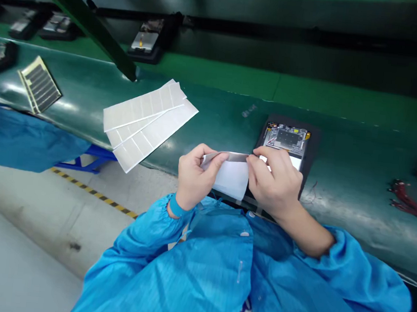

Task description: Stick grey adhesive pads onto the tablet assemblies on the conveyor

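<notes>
Between my two hands is a sheet of silvery adhesive strips (232, 178), its top edge bent over and its pale backing hanging down. My left hand (199, 175) pinches the sheet's left end between thumb and fingers. At the right end, the fingertips of my right hand (275, 178) are pinched together on the grey strip's edge. Just behind my right hand lies an opened tablet-like device (288, 137) with its circuit board showing; my hand covers its lower part. More silvery strip sheets (148, 120) lie overlapped on the green bench to the left.
The green bench (216, 112) runs across the view. Red wires (412, 202) lie at the right. A slanted green post (84, 24) stands at the left, with another opened device (146, 40) behind it. A dark-striped sheet (40, 86) and a co-worker's blue sleeve (17, 131) are farther left.
</notes>
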Available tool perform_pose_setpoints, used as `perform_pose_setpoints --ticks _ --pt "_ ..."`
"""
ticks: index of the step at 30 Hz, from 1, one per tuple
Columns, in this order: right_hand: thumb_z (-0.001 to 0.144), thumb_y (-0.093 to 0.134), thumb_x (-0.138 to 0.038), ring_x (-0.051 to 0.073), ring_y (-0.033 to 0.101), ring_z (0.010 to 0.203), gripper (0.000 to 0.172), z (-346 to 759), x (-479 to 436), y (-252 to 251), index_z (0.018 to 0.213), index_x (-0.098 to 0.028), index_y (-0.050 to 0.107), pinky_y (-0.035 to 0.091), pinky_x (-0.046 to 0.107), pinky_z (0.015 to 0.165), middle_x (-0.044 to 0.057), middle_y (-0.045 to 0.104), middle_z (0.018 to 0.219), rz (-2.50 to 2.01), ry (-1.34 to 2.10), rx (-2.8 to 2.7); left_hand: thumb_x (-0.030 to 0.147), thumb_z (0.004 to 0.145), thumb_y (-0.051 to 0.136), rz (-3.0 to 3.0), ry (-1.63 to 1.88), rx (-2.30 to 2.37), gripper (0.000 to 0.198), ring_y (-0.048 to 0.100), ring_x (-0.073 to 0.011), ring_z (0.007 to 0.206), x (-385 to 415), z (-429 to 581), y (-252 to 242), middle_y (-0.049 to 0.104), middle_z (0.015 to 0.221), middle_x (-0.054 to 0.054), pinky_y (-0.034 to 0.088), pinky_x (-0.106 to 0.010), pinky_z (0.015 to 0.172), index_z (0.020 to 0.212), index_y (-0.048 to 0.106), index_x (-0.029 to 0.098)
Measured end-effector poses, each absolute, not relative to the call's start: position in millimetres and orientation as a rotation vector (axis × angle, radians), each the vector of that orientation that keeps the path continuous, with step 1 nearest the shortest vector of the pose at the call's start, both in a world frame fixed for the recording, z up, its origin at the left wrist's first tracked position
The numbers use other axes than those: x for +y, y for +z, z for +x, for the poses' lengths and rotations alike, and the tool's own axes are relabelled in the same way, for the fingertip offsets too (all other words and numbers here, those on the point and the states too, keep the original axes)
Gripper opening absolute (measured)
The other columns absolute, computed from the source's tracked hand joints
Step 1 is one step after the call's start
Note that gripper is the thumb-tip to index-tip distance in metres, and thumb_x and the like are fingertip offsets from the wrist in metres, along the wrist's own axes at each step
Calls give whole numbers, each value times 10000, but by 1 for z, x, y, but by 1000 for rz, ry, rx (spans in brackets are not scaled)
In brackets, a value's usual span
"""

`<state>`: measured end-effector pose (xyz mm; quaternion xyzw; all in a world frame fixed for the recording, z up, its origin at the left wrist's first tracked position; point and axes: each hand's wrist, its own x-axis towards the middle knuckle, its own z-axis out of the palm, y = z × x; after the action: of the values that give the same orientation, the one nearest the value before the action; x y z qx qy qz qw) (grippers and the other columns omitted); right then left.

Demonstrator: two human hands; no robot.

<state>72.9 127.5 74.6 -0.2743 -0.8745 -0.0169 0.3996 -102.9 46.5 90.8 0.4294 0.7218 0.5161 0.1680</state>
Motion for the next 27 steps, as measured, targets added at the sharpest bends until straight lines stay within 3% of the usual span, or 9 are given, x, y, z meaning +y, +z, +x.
perform_pose_setpoints --ticks 7,13,16,20,27 --pt "1020 499 -122 198 553 830 198 71 126 64 947 -232 646 354 365 635 75 742 1056 -579 -8 -2281 499 861 797 1180 1483 2022 358 519 -109 564 45 -108 89 624 630 14 391 -243 525 730 660 196" --pt "1042 509 -164 198 627 931 117 74 123 73 1022 -231 603 501 333 710 81 690 1056 -554 346 -2066 518 851 802 1236 1449 2067 369 513 -110 589 47 -117 86 614 653 7 393 -242 534 753 673 187" --pt "1069 511 -273 225 650 1024 145 76 126 80 1109 -218 639 545 356 775 118 670 1209 -749 503 -2039 550 859 795 1270 1446 2097 398 519 -111 587 47 -114 88 619 656 10 405 -245 535 750 662 191" --pt "1060 535 -283 187 635 888 181 75 129 78 1046 -203 697 519 349 734 117 659 1290 -875 499 -2162 502 859 800 1319 1479 2102 354 545 -109 597 47 -109 90 643 666 8 417 -243 548 747 671 191" --pt "1044 509 -171 166 636 929 217 71 124 78 915 -209 680 418 305 618 83 699 1183 -859 317 -2199 475 874 783 1338 1449 2121 322 551 -110 608 47 -108 86 655 674 14 418 -250 559 759 678 193"
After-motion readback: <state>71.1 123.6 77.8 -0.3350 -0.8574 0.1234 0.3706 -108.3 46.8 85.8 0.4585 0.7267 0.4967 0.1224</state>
